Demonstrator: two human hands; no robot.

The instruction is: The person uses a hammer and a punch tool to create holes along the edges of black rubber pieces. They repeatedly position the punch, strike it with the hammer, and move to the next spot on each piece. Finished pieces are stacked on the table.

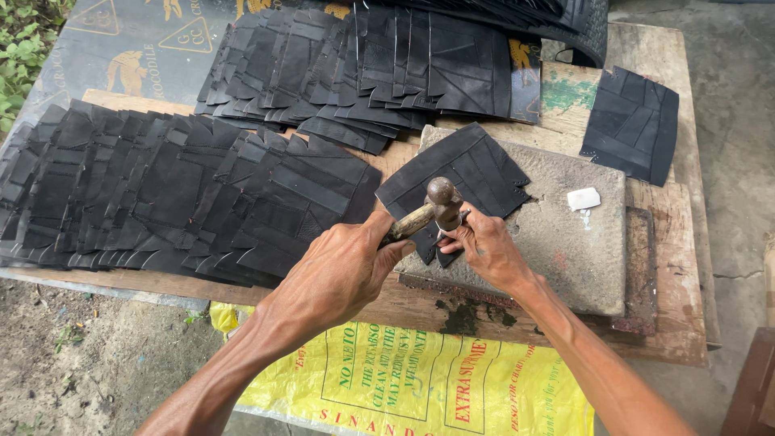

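Observation:
My left hand (339, 274) grips the wooden handle of a hammer (440, 195), whose rounded metal head hangs just above my right hand (484, 249). My right hand pinches a small metal punch (445, 235), mostly hidden by the fingers, against the near corner of a black patchwork rubber piece (468, 171). That piece lies flat on a grey stone slab (565, 242), with its corner hanging over the slab's front left edge.
Overlapping rows of similar black pieces (161, 194) cover the left of the wooden table (674, 307), with more rows (363, 64) at the back. One lone piece (632, 123) lies far right. A white chalk lump (584, 199) sits on the slab. A yellow sack (420, 387) hangs below.

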